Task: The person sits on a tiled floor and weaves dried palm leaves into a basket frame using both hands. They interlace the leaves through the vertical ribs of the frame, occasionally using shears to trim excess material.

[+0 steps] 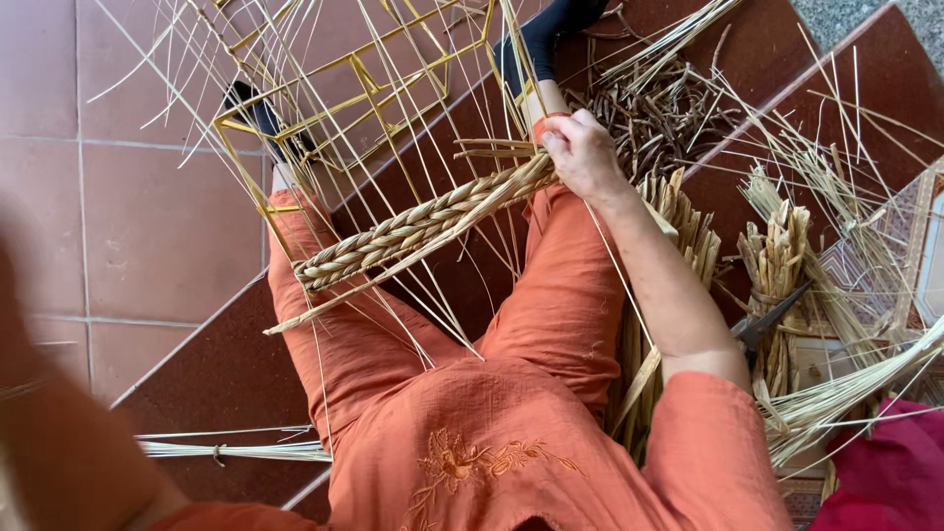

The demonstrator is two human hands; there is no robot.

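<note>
My right hand (582, 155) is closed around the upper end of a thick plaited straw braid (413, 228) that slants down to the left across my knees. The braid runs along a yellow wire frame (374, 84) that stands between my legs, with several thin pale straw strands (324, 59) fanning up through it. A flat strip of straw (324, 310) lies just under the braid. Only a blurred forearm (59, 442) shows at the lower left; my left hand is out of the picture. I sit in orange clothes on a dark red step.
A heap of dark dried fibres (659, 108) lies beyond my right hand. Tied straw bundles (777, 246) and scissors (772, 317) sit to the right beside a red cloth (885, 472). A thin straw bundle (236, 449) lies at lower left, by the pink tiled floor (147, 197).
</note>
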